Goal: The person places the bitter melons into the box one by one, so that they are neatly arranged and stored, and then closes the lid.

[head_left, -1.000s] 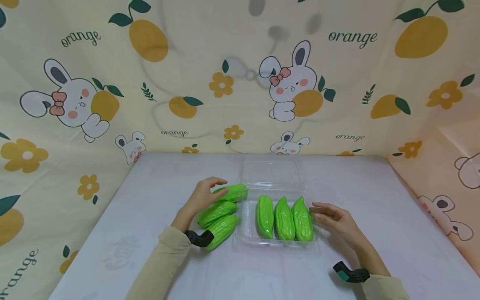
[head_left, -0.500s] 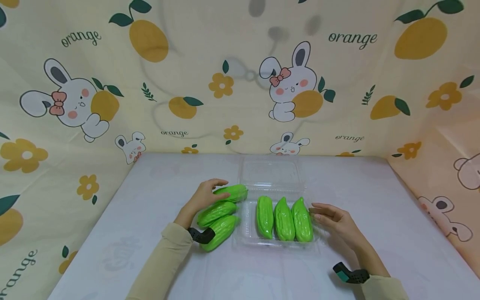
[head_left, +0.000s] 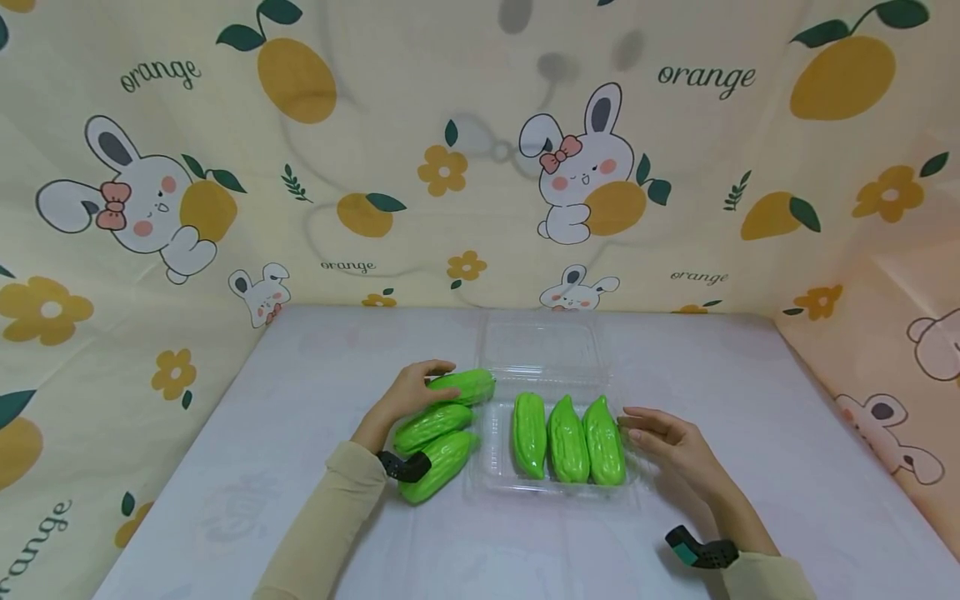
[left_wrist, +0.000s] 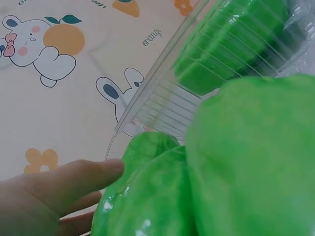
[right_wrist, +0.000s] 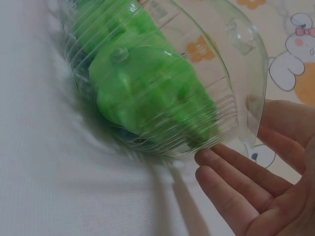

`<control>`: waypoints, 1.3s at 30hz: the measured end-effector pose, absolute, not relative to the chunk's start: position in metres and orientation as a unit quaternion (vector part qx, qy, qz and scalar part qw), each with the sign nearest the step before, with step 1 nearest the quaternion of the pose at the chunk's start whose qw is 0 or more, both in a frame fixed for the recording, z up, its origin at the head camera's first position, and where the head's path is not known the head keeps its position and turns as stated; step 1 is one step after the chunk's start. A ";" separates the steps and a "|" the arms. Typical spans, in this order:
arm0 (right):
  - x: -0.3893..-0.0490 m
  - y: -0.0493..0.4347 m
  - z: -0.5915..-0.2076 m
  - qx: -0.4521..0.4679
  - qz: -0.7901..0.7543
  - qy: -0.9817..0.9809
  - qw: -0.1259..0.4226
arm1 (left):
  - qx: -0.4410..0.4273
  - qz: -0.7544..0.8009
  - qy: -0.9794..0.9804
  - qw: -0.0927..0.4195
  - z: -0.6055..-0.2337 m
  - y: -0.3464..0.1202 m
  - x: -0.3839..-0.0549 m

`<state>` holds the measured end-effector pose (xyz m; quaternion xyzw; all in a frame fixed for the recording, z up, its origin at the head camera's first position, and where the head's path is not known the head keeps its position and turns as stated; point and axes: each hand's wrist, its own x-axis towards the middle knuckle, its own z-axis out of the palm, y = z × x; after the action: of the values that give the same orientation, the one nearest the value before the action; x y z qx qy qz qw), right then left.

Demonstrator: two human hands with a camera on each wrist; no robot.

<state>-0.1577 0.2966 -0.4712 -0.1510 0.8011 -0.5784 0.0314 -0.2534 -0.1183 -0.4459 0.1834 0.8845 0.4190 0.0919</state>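
My left hand (head_left: pixel 405 394) grips the farthest of three green bitter melons, thumb on the near side and fingers over the far side of that bitter melon (head_left: pixel 474 385). Just in front of it lie the middle bitter melon (head_left: pixel 433 426) and the nearest bitter melon (head_left: pixel 447 465). To their right stands a clear plastic box (head_left: pixel 494 446) holding three more, its left bitter melon (head_left: pixel 530 435), middle one and right bitter melon (head_left: pixel 604 440) side by side. At the box's right wall, my right hand (head_left: pixel 678 442) touches with extended fingertips (right_wrist: pixel 206 158), close to the rim.
The box's clear lid (head_left: pixel 542 346) lies folded back behind it toward the wall. A white cloth (head_left: pixel 300 517) covers the table. Printed fabric (head_left: pixel 465 117) hangs at the back and both sides. Each wrist wears a black band, such as the right wristband (head_left: pixel 703 550).
My left hand has moved slightly right and settled closer round the farthest bitter melon. The right hand and the box have stayed in place.
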 end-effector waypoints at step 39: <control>-0.158 0.296 -0.471 -0.146 -0.590 0.793 0.044 | 0.186 0.390 0.894 0.116 -0.445 -0.118 -0.255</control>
<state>-0.1579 0.2964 -0.4706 -0.1463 0.7927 -0.5901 0.0443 -0.2549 -0.1183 -0.4452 0.1861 0.8943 0.3901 0.1161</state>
